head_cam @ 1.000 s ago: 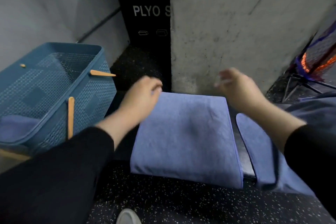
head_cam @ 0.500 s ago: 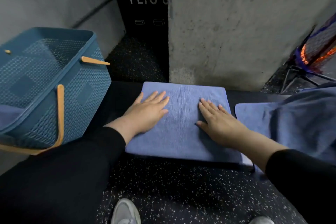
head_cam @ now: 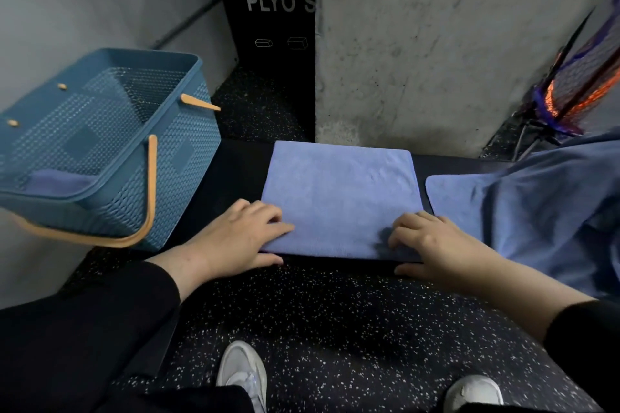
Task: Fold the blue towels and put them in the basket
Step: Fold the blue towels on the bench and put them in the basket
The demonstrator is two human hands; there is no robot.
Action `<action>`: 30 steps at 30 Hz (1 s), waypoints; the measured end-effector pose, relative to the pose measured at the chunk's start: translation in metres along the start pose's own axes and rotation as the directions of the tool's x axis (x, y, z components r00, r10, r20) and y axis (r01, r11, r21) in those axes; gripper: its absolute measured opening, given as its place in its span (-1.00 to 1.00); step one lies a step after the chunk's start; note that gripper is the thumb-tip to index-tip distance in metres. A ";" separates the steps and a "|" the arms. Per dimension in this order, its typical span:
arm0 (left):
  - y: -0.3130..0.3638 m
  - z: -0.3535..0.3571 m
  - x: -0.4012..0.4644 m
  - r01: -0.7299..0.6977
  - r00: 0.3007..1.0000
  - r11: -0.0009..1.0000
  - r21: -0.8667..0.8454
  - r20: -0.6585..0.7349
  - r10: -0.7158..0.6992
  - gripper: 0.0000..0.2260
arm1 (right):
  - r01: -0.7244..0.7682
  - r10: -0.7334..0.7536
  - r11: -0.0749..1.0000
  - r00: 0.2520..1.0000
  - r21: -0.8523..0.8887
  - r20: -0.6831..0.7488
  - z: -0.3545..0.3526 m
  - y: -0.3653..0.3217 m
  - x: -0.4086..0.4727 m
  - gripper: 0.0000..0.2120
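Folded towel: blue rectangular terry towel (head_cam: 339,198), folded flat, lies mid-counter, far edge near counter's far edge, near edge at counter's near edge.
Counter: low black bench-like counter (head_cam: 235,171), runs left to right in front of grey concrete wall (head_cam: 436,43).
Left hand: left hand (head_cam: 235,238) at towel's near-left corner; fingers (head_cam: 268,214) curled on top of the cloth, thumb under the near edge, pinching the corner.
Right hand: right hand (head_cam: 432,245) at towel's near-right corner; fingers (head_cam: 402,231) curled and bunched on top, thumb below the edge, pinching that corner; cloth slightly puckered there.
Basket: teal plastic woven-pattern basket with tan handles (head_cam: 188,157), tilted, at counter's left end, well apart from the folded towel; one handle hangs down its near side.
In basket: folded blue towel (head_cam: 60,181) at the bottom.
Loose towels: unfolded blue towels in a heap (head_cam: 536,204) at counter's right end, flat corner just beside the folded towel, not touching.
Floor: black speckled rubber floor (head_cam: 335,329); two white shoes (head_cam: 243,372) at bottom.
Back: black box printed "PLYO S" (head_cam: 268,27) left of the wall.
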State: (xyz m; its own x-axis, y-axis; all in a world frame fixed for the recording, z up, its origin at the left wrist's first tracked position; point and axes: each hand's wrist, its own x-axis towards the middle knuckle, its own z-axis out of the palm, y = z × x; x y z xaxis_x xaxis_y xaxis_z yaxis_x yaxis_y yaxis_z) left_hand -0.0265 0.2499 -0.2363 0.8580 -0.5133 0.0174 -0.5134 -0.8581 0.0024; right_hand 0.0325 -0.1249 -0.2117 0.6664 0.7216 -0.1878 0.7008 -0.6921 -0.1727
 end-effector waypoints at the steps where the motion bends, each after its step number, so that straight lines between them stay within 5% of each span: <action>1: 0.000 0.001 -0.004 0.007 1.000 1.000 0.001 -0.006 -0.007 -0.48 | -0.021 0.021 1.000 1.000 0.007 -0.003 -0.001 0.002 -0.004 -0.65; 7: 0.000 -0.004 -0.010 0.032 0.999 0.999 0.006 -0.006 -0.032 -0.66 | -0.096 0.098 0.995 0.992 0.025 -0.081 -0.005 0.009 -0.009 -0.92; 11: 0.009 -0.011 -0.002 0.213 0.977 0.967 -0.141 0.008 -0.214 -0.70 | -0.137 0.153 0.985 0.975 0.107 -0.159 -0.006 0.007 -0.009 -0.92; 17: 0.014 -0.029 -0.006 0.450 0.852 0.669 -0.592 0.059 -0.521 -0.83 | -0.239 0.375 0.838 0.905 0.490 -0.200 -0.022 0.002 -0.015 -0.91; 25: 0.016 -0.058 -0.009 0.326 0.781 0.424 -0.845 -0.012 -0.625 -0.85 | -0.164 0.474 0.648 0.851 0.744 -0.225 -0.041 -0.001 -0.015 -0.82; 30: 0.022 -0.066 -0.011 0.318 0.779 0.234 -0.919 0.112 -0.617 -0.80 | -0.152 0.483 0.569 0.857 0.808 -0.179 -0.047 0.000 -0.017 -0.84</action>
State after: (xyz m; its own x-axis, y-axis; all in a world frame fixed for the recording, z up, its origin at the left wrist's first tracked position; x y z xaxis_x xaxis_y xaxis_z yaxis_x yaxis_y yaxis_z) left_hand -0.0482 0.2378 -0.1704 0.9867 0.1280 -0.1000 0.1397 -0.3537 0.9249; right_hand 0.0330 -0.1357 -0.1632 0.9553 0.2868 -0.0710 0.0917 -0.5163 -0.8515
